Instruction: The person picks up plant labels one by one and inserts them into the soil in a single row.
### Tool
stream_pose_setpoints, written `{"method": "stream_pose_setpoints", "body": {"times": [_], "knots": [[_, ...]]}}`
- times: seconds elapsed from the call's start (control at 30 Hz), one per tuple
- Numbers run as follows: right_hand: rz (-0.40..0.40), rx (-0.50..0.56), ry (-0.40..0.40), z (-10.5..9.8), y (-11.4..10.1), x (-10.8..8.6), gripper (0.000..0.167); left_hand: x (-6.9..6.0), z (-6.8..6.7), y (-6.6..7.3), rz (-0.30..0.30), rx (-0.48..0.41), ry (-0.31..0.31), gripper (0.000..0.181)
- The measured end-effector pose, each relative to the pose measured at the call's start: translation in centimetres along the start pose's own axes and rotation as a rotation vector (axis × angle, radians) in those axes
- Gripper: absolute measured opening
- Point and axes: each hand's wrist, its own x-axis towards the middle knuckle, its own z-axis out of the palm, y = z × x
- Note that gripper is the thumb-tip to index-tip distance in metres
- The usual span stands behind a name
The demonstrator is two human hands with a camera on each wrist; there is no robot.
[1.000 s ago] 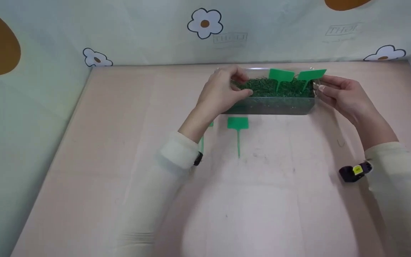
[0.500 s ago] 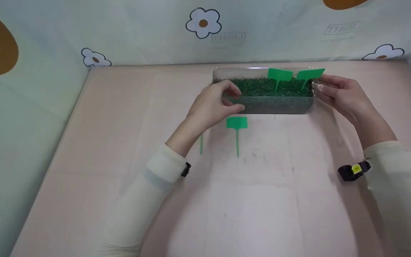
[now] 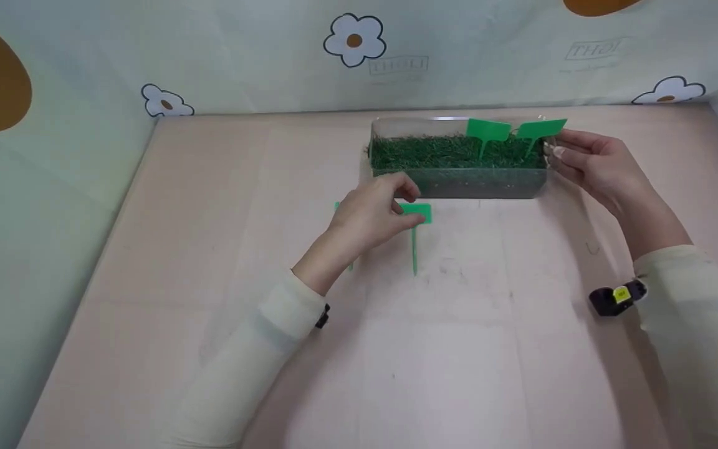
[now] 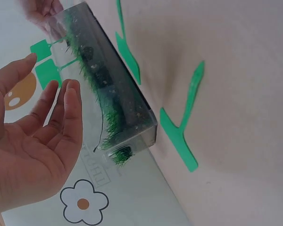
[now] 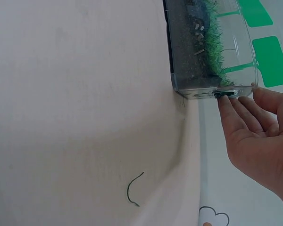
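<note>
A clear plastic box (image 3: 490,184) filled with dark soil and green grass stands at the back of the table. Two green T-shaped plant labels (image 3: 488,130) stick up from its right half. My right hand (image 3: 605,168) touches the box's right end, fingertips by a hole in the wall and thumb at the rim. In front of the box, my left hand (image 3: 368,212) hovers over two more plant labels lying on the table, partly covering both in the head view. The left wrist view shows the nearer loose label (image 4: 181,129) whole. Nothing is between my left fingers, which curve loosely.
Behind the box rises a pale cloth wall (image 3: 259,56) printed with flowers. A short dark thread (image 5: 129,190) lies on the pinkish table (image 3: 459,349) to the right of the box. Small cameras (image 3: 617,298) are strapped at the wrists.
My left hand has moved from above the left part of the grass down toward me, over the loose labels. My right hand and the box stay in place.
</note>
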Motion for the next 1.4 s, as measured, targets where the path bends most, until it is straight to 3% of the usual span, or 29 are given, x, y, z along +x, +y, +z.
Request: {"method": "stream_pose_setpoints", "body": {"times": [0.3,0.57,0.9,1.0,1.23,1.4], "knots": [[-0.016,0.027,-0.012,-0.1,0.1,0.1,0.065,-0.1,1.7,-0.1,-0.04,0.177,-0.034,0.038],[-0.056,0.042,-0.026,-0.2,0.3,0.1,0.065,-0.2,2.7,-0.1,-0.037,0.297,-0.021,0.036],[-0.041,0.027,-0.021,-0.2,0.2,-0.1,0.062,-0.5,4.1,0.4,0.005,0.517,0.006,0.025],[-0.048,0.037,-0.022,-0.2,0.3,-0.2,0.063,-0.4,4.2,0.6,-0.022,0.549,0.002,0.028],[-0.042,0.066,-0.021,-0.2,0.2,-0.2,0.067,0.1,4.9,1.0,-0.17,0.663,-0.046,0.052],[-0.029,0.063,-0.023,-0.2,0.2,0.1,0.07,0.3,5.4,1.4,-0.17,0.77,-0.065,0.048]]}}
